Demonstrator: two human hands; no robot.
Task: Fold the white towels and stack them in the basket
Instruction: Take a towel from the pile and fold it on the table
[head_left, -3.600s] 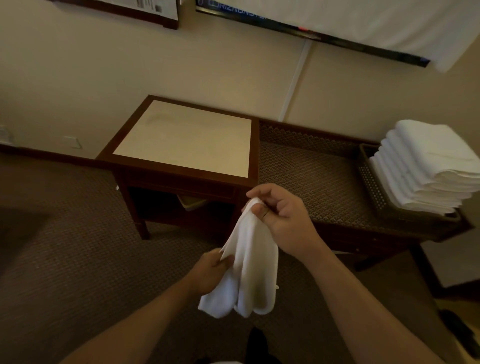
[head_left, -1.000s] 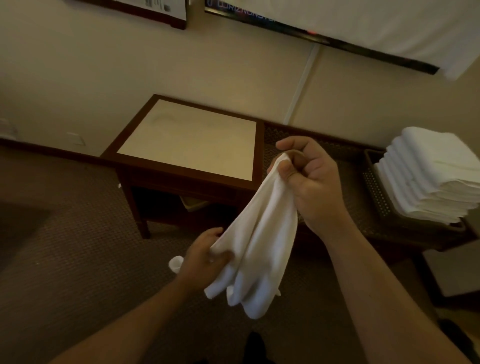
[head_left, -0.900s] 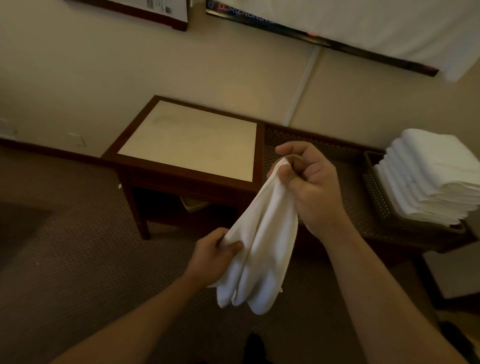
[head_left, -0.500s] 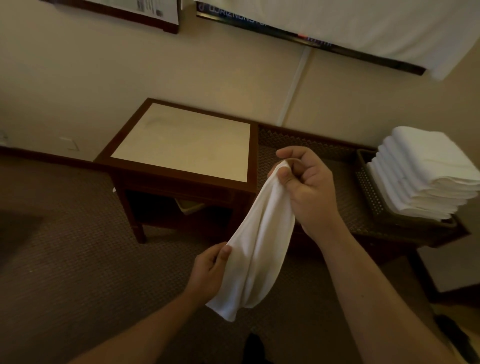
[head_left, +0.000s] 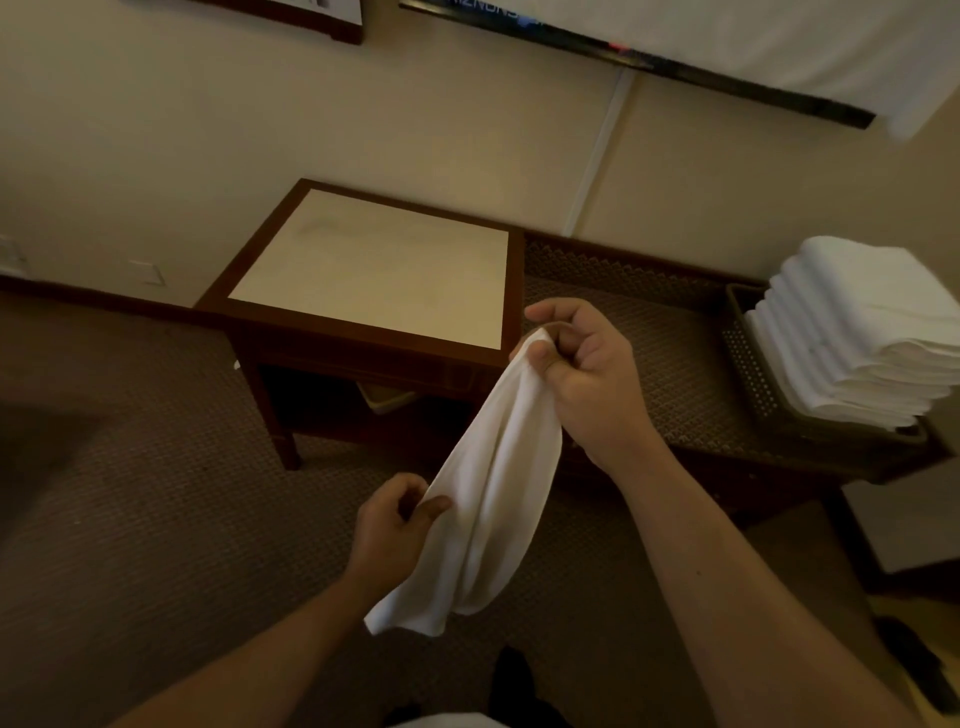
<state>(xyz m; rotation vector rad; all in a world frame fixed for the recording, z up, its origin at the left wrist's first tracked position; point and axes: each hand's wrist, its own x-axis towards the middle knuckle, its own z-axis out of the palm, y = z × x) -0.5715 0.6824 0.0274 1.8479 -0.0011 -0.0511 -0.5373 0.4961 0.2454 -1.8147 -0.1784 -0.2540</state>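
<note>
A white towel (head_left: 493, 499) hangs bunched in the air in front of me. My right hand (head_left: 587, 379) pinches its top corner between thumb and curled fingers. Lower down, my left hand (head_left: 389, 530) pinches the towel's left edge between thumb and fingers. The towel's bottom end droops loose below my left hand. At the right, a dark woven basket (head_left: 748, 364) sits on a low bench and holds a tall stack of folded white towels (head_left: 862, 332).
A dark wooden side table with a pale top (head_left: 374, 270) stands against the wall ahead. The patterned bench (head_left: 639, 338) runs from it to the right. Carpet (head_left: 130, 519) covers the floor. White cloth (head_left: 779, 36) hangs on the wall above.
My left hand has slid along the towel's left edge and now pinches it more firmly. My right hand keeps its grip on the top corner at about the same height.
</note>
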